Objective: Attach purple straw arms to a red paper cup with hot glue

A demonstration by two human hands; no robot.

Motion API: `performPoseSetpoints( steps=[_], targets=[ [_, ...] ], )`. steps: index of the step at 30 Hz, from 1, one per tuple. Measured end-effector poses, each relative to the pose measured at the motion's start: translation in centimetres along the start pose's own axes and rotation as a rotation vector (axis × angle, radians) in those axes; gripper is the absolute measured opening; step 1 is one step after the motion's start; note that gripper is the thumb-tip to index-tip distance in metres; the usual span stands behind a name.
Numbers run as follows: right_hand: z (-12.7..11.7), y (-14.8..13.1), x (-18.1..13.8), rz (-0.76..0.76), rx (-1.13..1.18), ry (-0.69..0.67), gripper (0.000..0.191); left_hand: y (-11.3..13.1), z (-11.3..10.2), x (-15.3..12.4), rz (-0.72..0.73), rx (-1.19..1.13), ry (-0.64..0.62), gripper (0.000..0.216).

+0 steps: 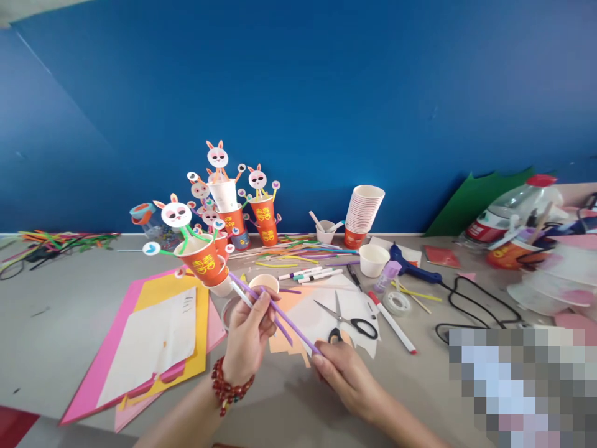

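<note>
Nearest us, the right hand [347, 376] pinches the lower end of a slim purple stem [296, 326] between thumb and fingertips. The left hand [252, 333], wearing a red bead bracelet [228, 387], is clamped on the same stem farther up. The stem is straight, matte and evenly purple, slanting in mid-air from upper left to lower right above the table [298, 414]. Along with it, the left hand grips a thin white strip [241, 293], and a short purple length pokes out below the fingers; we cannot tell whether it joins the long stem.

Beyond the hands we find black-handled scissors [342, 317] spread on white paper [310, 311]. To the left lie pink and yellow sheets [201, 330]. Farther back, rabbit-faced figures rise from red paper cups [264, 214], beside loose colored stems [298, 250]. A blue wall [326, 112] stands behind everything.
</note>
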State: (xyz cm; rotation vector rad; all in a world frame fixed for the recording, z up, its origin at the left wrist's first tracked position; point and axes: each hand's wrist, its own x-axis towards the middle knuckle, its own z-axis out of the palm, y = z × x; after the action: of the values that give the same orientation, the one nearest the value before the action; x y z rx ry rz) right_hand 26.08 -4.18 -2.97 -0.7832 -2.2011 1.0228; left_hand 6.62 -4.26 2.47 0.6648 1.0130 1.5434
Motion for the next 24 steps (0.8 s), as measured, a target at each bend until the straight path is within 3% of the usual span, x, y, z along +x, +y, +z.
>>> performPoseSetpoints(
  steps=[5, 9, 13, 18, 24],
  targets=[
    [0.1, 0.3, 0.0, 0.012, 0.038, 0.059, 0.053, 0.3, 0.0, 0.1, 0.050, -0.031, 0.043, 0.034],
    [-0.2, 0.4, 0.0, 0.011, 0.057, 0.051, 0.054, 0.1, 0.2, 0.0, 0.003, -0.032, 0.024, 0.035],
    [-1.6, -0.4, 0.3, 0.063, 0.147, 0.035, 0.050, -0.5, 0.4, -0.2, -0.109, 0.044, -0.076, 0.037],
    [-1.8, -1.3, 0.9, 0.172, 0.119, -0.100, 0.034, -1.8, 0.4, -0.3, -0.221, 0.129, -0.232, 0.035],
    [-0.3, -0.4, 0.6, 0.226, 0.248, 0.143, 0.035, -3.2, 0.8, -0.9, -0.203, 0.132, -0.362, 0.044]
  ],
)
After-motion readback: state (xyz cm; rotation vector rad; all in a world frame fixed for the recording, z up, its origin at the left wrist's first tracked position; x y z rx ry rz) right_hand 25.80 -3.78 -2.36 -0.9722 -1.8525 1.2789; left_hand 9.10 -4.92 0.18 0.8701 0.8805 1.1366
